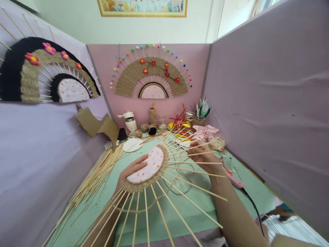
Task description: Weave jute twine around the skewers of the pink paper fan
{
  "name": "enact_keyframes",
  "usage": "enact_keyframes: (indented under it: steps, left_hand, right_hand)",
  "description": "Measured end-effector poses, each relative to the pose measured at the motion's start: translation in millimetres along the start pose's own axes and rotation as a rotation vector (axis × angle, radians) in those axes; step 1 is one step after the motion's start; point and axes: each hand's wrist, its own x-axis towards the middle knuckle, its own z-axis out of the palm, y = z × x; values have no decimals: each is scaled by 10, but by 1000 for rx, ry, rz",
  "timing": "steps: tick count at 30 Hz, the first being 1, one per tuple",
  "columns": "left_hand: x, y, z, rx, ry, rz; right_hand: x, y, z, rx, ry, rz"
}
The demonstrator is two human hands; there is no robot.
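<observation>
My left hand (132,168) grips the flat side of a half-round fan, its fingers lying over the pink-dotted white cloth (153,164) and the thumb out of sight underneath. A woven twine band (166,159) rims the cloth, and thin bamboo sticks (146,216) fan out from it. Among the sticks on the right, my right hand (203,154) is closed in a pinch, apparently on the loose twine (191,187); sticks partly cover the fingertips. That twine hangs in loops beneath and across the sticks.
Loose bamboo sticks (96,175) lie left, near a white oval disc (133,144). Behind are a bottle (130,124), twine balls (145,127) and a tool pot (199,120). A pink corded tool (233,179) lies right. Finished fans (154,73) hang on the partitions.
</observation>
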Motion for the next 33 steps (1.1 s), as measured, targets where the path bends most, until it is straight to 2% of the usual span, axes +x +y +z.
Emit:
enact_keyframes:
  steps: [9, 13, 23, 26, 30, 33]
  left_hand:
    - [2, -32, 0, 46, -19, 32]
    - [-2, -37, -6, 50, -20, 47]
    - [11, -88, -52, 74, -60, 41]
    - [12, -89, -40, 71, -55, 23]
    - [15, -75, -24, 75, -75, -19]
    - [14, -65, -26, 72, -87, -23]
  right_hand:
    - [95, -39, -165, 100, 79, -171]
    - [79, -89, -217, 122, 156, -219]
    - [-4, -135, -205, 147, 156, -413]
    - [-11, -134, -212, 135, 201, -453]
    - [23, -125, -228, 84, 294, -441]
    - [64, -106, -228, 54, 306, -399]
